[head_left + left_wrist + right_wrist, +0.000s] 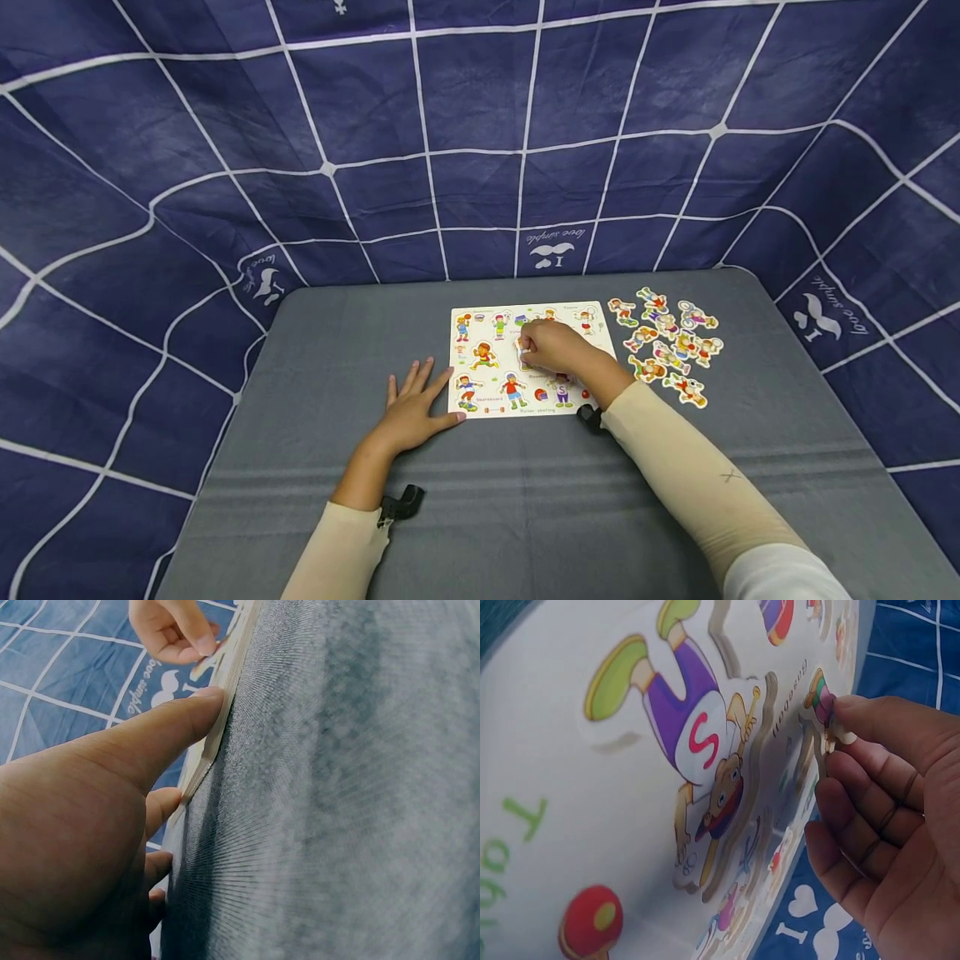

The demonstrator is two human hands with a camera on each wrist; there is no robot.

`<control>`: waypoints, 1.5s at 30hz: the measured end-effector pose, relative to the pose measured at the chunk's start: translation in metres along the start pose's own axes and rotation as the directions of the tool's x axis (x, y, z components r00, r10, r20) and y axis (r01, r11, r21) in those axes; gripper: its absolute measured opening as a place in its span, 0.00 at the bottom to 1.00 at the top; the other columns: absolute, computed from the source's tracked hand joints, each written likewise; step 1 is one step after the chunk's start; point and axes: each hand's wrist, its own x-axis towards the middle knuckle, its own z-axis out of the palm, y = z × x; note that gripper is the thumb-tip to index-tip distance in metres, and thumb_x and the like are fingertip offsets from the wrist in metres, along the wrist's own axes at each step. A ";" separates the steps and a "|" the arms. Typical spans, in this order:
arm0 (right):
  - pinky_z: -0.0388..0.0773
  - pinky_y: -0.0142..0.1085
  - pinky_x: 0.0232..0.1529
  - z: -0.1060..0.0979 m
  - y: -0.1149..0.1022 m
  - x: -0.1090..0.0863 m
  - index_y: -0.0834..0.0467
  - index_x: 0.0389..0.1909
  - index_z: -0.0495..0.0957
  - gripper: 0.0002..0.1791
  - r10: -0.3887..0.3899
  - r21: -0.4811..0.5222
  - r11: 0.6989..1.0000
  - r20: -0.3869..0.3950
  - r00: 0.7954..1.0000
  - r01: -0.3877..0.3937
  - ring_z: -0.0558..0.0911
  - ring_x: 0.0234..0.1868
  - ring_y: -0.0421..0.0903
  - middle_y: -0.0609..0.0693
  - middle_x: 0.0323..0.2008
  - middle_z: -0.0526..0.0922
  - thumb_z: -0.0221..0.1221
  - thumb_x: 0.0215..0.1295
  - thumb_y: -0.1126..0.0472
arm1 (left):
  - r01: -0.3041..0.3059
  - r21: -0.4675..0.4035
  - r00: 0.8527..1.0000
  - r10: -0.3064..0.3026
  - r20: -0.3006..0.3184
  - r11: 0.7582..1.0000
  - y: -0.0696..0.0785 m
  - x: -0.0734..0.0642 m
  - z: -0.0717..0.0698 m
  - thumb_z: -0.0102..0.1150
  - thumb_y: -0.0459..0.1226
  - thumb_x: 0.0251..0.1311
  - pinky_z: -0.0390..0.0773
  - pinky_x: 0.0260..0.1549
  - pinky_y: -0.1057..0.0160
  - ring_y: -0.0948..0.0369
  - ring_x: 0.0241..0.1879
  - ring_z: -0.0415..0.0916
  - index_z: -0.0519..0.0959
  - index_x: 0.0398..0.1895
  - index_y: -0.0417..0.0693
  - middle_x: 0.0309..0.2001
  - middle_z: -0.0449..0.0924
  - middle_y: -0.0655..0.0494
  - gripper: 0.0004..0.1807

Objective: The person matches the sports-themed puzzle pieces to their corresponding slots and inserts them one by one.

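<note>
My right hand point(555, 346) is over the middle of a white wooden puzzle board point(540, 308). Between thumb and fingers it pinches a small figure-shaped puzzle piece point(821, 697), whose green and purple part shows in the right wrist view. Fingers hide some of this piece, which is close to the board's surface. Beside the board's left side lies my left hand point(407, 419), fingers spread on the table, its thumb point(199, 712) on the board's near edge. Painted sports figures cover the board, among them a batter point(697, 742) with an S on the shirt.
Right of the board, several loose figure pieces point(671, 354) lie spread out in a group on the grey cloth-covered table point(480, 508). Blue cloth point(480, 192) with white grid lines rises behind the table and along both sides.
</note>
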 end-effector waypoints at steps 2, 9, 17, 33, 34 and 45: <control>0.68 0.35 0.35 0.001 0.000 0.000 0.53 0.32 0.75 0.11 -0.002 -0.003 1.000 -0.003 1.000 0.002 0.72 0.28 0.41 0.46 0.28 0.73 0.67 0.65 0.55 | 0.000 -0.001 1.000 0.000 0.001 1.000 0.001 0.000 -0.001 0.61 0.66 0.60 0.25 0.73 0.30 0.45 0.83 0.29 0.54 0.81 0.65 0.83 0.38 0.48 0.49; 0.69 0.34 0.33 0.003 0.000 0.000 0.54 0.33 0.76 0.09 0.015 0.014 1.000 0.003 1.000 -0.015 0.73 0.27 0.42 0.46 0.28 0.74 0.65 0.66 0.55 | -0.004 0.001 1.000 0.004 -0.003 1.000 0.001 0.000 -0.001 0.61 0.65 0.60 0.25 0.74 0.30 0.45 0.83 0.29 0.54 0.81 0.64 0.83 0.38 0.48 0.49; 0.69 0.33 0.34 0.004 0.001 -0.001 0.54 0.34 0.76 0.09 0.036 0.014 0.999 0.017 0.999 -0.036 0.74 0.27 0.42 0.47 0.29 0.74 0.65 0.67 0.54 | 0.002 0.005 1.000 -0.002 0.002 1.000 0.002 -0.001 -0.001 0.61 0.65 0.60 0.24 0.74 0.31 0.46 0.83 0.29 0.53 0.81 0.65 0.83 0.38 0.49 0.49; 0.70 0.34 0.35 0.006 -0.001 0.000 0.54 0.38 0.78 0.08 0.056 0.034 0.998 0.007 0.998 -0.056 0.75 0.29 0.41 0.45 0.28 0.76 0.65 0.68 0.53 | 0.024 0.002 1.000 -0.024 0.012 1.000 0.001 -0.001 0.000 0.60 0.67 0.60 0.21 0.74 0.33 0.48 0.83 0.27 0.51 0.81 0.66 0.84 0.36 0.52 0.50; 0.70 0.34 0.35 0.006 -0.001 0.000 0.54 0.39 0.78 0.09 0.052 0.037 0.998 0.005 0.999 -0.052 0.74 0.29 0.41 0.45 0.29 0.76 0.65 0.68 0.53 | 0.023 0.001 1.000 -0.023 0.012 1.000 0.001 -0.001 0.000 0.60 0.67 0.60 0.21 0.74 0.33 0.47 0.83 0.27 0.51 0.81 0.66 0.84 0.36 0.51 0.50; 0.74 0.37 0.41 0.008 0.008 -0.012 0.56 0.41 0.81 0.06 0.019 0.149 0.989 -0.174 0.984 0.007 0.75 0.35 0.43 0.47 0.34 0.79 0.63 0.69 0.58 | 0.019 0.006 1.000 -0.019 0.012 1.000 0.001 -0.001 0.001 0.60 0.67 0.60 0.21 0.74 0.33 0.48 0.83 0.26 0.51 0.82 0.66 0.84 0.36 0.51 0.50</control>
